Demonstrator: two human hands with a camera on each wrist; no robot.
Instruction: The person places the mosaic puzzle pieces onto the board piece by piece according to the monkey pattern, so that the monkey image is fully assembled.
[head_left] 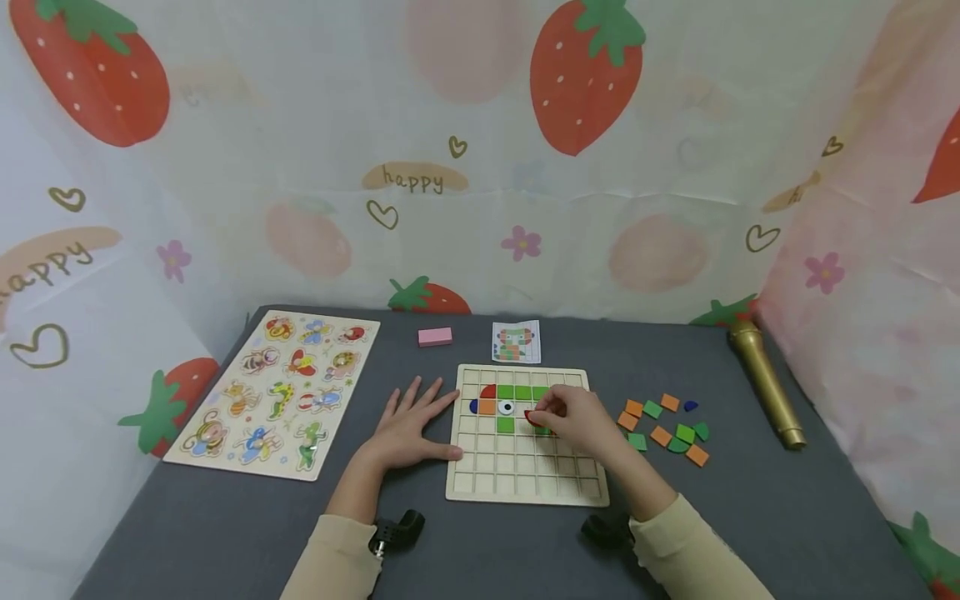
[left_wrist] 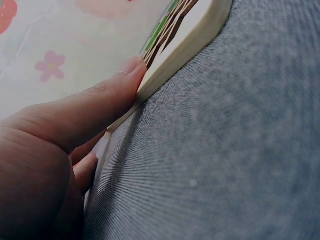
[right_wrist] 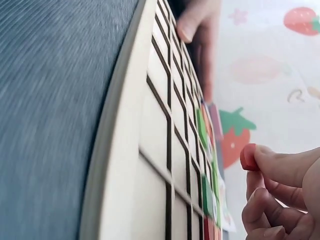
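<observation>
A wooden grid board (head_left: 517, 492) lies on the dark cloth, with coloured tiles in its upper cells. Among them are green squares (head_left: 522, 392), an orange square (head_left: 487, 407) and a white eye tile (head_left: 506, 407). My right hand (head_left: 573, 421) is over the board's right part, pinching a small red tile (right_wrist: 248, 157) between thumb and finger. This hand hides several cells in the head view; the right wrist view shows a green tile (right_wrist: 207, 197) there. With fingers spread, my left hand (head_left: 405, 433) rests on the cloth, its thumb touching the board's left edge.
Loose orange, green and blue tiles (head_left: 661, 435) lie right of the board. Behind it are a printed pattern card (head_left: 516, 342) and a pink block (head_left: 435, 337). An insect puzzle board (head_left: 273, 392) lies left; a gold cylinder (head_left: 767, 387) lies far right.
</observation>
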